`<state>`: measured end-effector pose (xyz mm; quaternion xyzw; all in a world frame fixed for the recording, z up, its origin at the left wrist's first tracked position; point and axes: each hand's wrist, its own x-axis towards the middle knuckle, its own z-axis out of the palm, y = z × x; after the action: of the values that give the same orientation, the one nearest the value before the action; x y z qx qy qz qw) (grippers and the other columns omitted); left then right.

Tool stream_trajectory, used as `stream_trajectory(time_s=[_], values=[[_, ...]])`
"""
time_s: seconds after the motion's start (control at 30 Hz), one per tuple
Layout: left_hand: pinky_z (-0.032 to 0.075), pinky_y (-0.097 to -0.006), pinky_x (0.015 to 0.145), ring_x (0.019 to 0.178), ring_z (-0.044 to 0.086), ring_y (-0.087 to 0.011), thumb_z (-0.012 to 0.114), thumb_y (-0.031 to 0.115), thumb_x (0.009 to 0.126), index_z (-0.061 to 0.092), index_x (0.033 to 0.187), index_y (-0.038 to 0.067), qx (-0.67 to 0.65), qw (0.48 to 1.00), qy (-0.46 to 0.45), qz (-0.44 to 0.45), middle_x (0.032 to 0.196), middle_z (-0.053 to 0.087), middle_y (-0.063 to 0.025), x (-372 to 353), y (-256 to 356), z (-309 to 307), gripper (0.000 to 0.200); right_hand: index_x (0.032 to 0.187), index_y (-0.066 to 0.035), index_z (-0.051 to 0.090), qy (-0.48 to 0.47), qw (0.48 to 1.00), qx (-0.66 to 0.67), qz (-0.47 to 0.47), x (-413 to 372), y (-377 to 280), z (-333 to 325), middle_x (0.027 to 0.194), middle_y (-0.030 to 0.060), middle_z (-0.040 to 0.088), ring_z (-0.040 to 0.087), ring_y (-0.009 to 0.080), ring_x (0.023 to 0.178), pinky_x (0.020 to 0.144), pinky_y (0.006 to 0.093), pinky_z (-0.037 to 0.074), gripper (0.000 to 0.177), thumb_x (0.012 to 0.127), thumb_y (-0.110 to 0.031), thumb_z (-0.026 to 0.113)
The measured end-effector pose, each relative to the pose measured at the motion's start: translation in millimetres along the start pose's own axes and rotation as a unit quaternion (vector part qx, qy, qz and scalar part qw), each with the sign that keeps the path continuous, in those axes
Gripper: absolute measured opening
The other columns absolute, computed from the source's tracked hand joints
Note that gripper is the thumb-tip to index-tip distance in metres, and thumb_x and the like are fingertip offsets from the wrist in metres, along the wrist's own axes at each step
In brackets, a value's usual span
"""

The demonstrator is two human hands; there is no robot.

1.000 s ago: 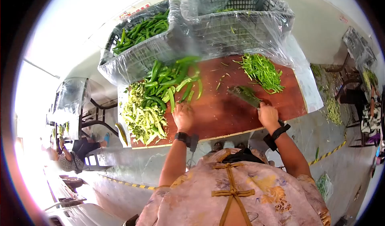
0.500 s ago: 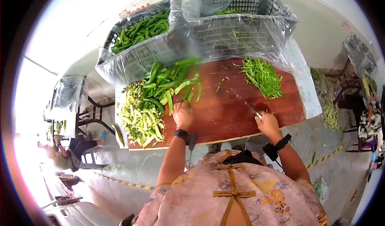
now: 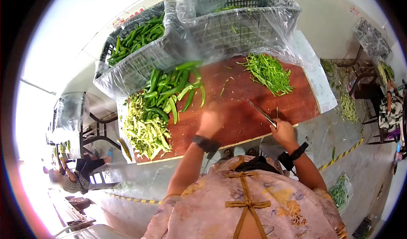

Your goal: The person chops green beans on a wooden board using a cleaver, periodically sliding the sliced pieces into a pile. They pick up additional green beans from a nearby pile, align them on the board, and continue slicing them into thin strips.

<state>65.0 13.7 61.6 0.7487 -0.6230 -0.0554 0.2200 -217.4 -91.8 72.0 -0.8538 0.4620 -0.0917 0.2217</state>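
My right hand [image 3: 283, 134] grips the handle of a knife [image 3: 259, 113] near the front edge of the red-brown board [image 3: 229, 131]. The thin blade points up and to the left, just above or on the wood. My left hand [image 3: 212, 119] is over the middle of the board, smeared by motion, so its fingers do not show. Whole and split green chili peppers [image 3: 169, 84] lie in a heap to its upper left. Pale green pepper scraps [image 3: 144, 131] are piled at the board's left end. Thin green pepper shreds [image 3: 269, 73] form a mound at the upper right.
Two plastic-lined crates stand behind the board; the left crate [image 3: 131, 63] holds green peppers, the right crate [image 3: 237, 27] some green pieces. A bag of greens [image 3: 340, 192] sits on the floor at right. Other people [image 3: 78, 177] are at far left and far right.
My left hand has moved right, away from the peppers toward the middle of the board. The knife stays in my right hand, its blade now sharper to see. The whole view has shifted slightly.
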Motion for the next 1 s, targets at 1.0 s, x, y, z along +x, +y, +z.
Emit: stream_trajectory(time_s=[1.0], values=[[0.04, -0.0457, 0.094, 0.105, 0.053, -0.0281, 0.057, 0.014, 0.073, 0.061, 0.098, 0.012, 0.029, 0.983, -0.045, 0.178, 0.104, 0.059, -0.0089, 28.7, 20.9, 74.5, 0.026, 0.099, -0.003, 0.061, -0.025, 0.998, 0.006, 0.061, -28.8, 6.6, -1.8, 0.082, 0.0229, 0.064, 0.061, 0.0411, 0.08, 0.071, 0.05, 0.047, 0.031, 0.085, -0.03, 0.054]])
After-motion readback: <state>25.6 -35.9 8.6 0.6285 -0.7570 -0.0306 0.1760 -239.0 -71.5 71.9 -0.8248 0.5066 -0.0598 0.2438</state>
